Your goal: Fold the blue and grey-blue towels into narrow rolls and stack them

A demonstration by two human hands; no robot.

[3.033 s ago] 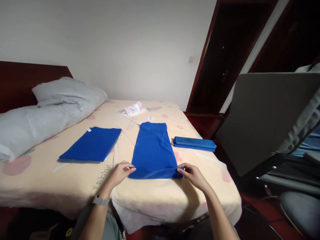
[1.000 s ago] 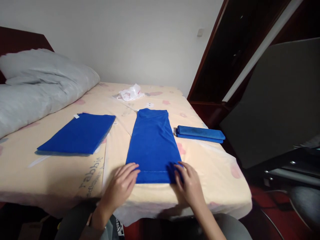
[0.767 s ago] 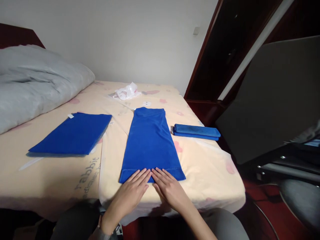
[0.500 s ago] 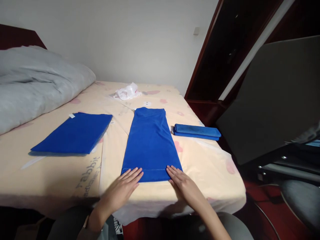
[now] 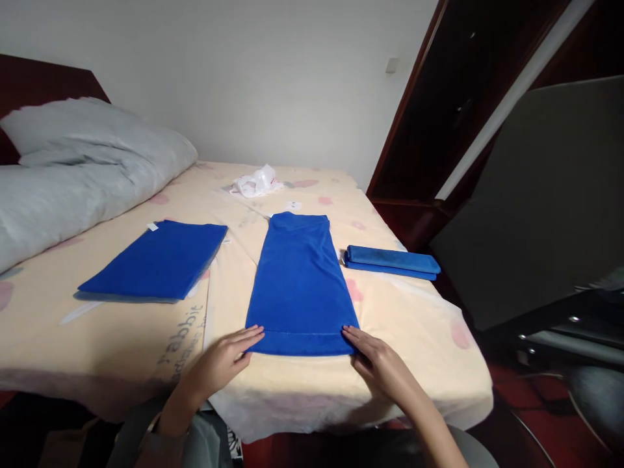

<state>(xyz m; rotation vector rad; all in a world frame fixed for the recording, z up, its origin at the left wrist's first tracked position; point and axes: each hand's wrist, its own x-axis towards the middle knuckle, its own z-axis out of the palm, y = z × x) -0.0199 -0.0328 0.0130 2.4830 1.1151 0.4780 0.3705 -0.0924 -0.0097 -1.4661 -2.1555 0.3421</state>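
A long blue towel, folded into a strip with its near end a little wider, lies flat on the bed in front of me. At its near left corner, my left hand has its fingers over the top and its thumb at the edge. My right hand grips the near right corner in the same way, its thumb partly hidden under the edge. To the left lies a flat folded blue towel with a white tag. A rolled or tightly folded blue towel rests on the right.
The bed has a cream patterned sheet, and its near edge is just in front of me. A crumpled white plastic bag lies farther back. A grey quilt is heaped at the left. Dark furniture stands at the right.
My hands have slid outward to the towel's near corners, where the thumbs are now at the edge. The view has shifted slightly to the left. The other towels have not moved.
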